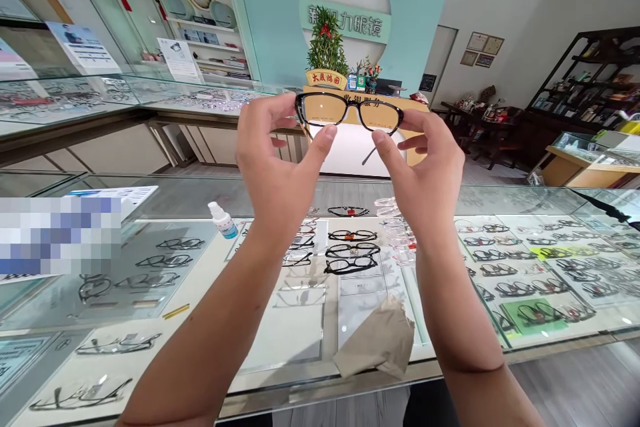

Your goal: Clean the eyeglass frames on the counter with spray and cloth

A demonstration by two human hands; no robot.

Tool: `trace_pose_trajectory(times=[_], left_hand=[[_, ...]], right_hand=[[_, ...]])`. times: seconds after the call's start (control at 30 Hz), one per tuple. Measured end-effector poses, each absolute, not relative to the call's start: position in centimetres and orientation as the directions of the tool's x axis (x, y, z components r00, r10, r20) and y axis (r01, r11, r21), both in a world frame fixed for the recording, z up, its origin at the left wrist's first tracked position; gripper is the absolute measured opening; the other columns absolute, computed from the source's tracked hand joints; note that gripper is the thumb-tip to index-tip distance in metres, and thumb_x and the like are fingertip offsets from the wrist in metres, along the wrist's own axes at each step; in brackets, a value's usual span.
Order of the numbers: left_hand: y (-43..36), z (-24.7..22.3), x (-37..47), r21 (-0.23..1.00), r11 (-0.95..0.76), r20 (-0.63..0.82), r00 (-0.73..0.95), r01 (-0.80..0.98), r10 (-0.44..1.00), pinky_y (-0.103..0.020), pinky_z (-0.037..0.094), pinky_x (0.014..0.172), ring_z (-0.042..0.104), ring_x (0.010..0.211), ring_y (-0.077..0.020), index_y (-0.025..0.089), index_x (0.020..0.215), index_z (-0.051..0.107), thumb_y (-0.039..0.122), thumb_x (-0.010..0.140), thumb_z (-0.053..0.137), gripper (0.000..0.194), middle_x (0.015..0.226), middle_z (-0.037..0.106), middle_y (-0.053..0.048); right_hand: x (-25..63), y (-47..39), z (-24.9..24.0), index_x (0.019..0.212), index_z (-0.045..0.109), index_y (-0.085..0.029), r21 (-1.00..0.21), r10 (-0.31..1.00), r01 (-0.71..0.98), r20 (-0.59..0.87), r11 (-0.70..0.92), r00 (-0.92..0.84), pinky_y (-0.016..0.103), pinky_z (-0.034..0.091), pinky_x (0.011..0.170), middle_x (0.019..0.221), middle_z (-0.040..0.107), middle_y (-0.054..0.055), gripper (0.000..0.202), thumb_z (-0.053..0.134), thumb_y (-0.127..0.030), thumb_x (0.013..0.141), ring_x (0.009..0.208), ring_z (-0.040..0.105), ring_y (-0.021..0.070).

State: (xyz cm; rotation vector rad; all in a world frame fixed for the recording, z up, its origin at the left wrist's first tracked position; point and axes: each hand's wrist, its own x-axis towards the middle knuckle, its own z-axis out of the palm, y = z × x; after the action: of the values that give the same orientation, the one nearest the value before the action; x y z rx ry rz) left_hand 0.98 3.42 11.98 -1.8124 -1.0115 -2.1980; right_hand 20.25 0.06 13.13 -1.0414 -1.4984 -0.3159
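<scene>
A pair of black-framed glasses [353,107] is held up in front of me at eye height. My left hand [277,153] pinches its left side between thumb and fingers. The right side of the frame is gripped by my right hand [425,157], with the thumb near the lower rim. One temple arm hangs down below the right lens. Below the hands, several dark glasses [351,250] lie in a column on the glass counter [295,373]. A crumpled grey-brown cloth [377,340] rests near the counter's front edge.
A small spray bottle [223,221] stands on the counter left of my left forearm. Rows of glasses [520,287] fill the display at the right. Farther back are another display case [200,103], a service desk [417,103] and a potted plant [326,47].
</scene>
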Motion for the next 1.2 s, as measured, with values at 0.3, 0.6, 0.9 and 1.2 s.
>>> trace_pose_trajectory(times=[0.3,0.6,0.9,1.2], left_hand=[[3.8,11.6,0.9,0.393,-0.771,0.918,-0.264,0.501,0.297,-0.041,0.056,0.084,0.076,0.106,-0.0246,0.029,0.128,0.069,0.031,0.088,0.088,0.044,0.124,0.076,-0.003],[3.7,11.7,1.2,0.453,-0.757,0.891,-0.275,0.47,0.362,-0.042,0.056,0.084,0.078,0.104,-0.0242,0.03,0.124,0.072,0.035,0.088,0.09,0.041,0.123,0.081,-0.001],[3.1,11.7,2.0,0.502,-0.752,0.863,-0.297,0.427,0.407,-0.04,0.055,0.085,0.076,0.106,-0.0239,0.026,0.123,0.07,0.029,0.085,0.094,0.045,0.124,0.081,-0.004],[3.1,11.5,1.8,0.406,-0.749,0.91,-0.304,0.523,0.282,-0.047,0.06,0.092,0.075,0.112,-0.0268,0.029,0.133,0.064,0.042,0.09,0.088,0.051,0.137,0.073,-0.007]], right_hand=[[19.8,-0.4,13.5,0.132,0.072,-0.029,-0.412,0.441,0.731,0.882,0.544,0.168,0.047,0.063,0.089,0.127,0.079,0.009,0.033,0.075,-0.045,0.103,0.095,0.076,0.024],[20.3,0.2,13.2,0.139,0.068,-0.032,-0.347,0.348,0.728,0.924,0.592,0.158,0.048,0.064,0.089,0.136,0.075,0.011,0.039,0.073,-0.049,0.104,0.103,0.075,0.0263],[20.7,-0.1,13.4,0.146,0.063,-0.037,-0.317,0.323,0.73,0.936,0.606,0.138,0.049,0.065,0.087,0.142,0.072,0.01,0.042,0.07,-0.048,0.105,0.099,0.075,0.0262],[20.9,0.7,13.0,0.147,0.063,-0.036,-0.345,0.36,0.702,0.923,0.623,0.134,0.047,0.063,0.084,0.145,0.073,0.009,0.047,0.074,-0.043,0.102,0.097,0.075,0.025]])
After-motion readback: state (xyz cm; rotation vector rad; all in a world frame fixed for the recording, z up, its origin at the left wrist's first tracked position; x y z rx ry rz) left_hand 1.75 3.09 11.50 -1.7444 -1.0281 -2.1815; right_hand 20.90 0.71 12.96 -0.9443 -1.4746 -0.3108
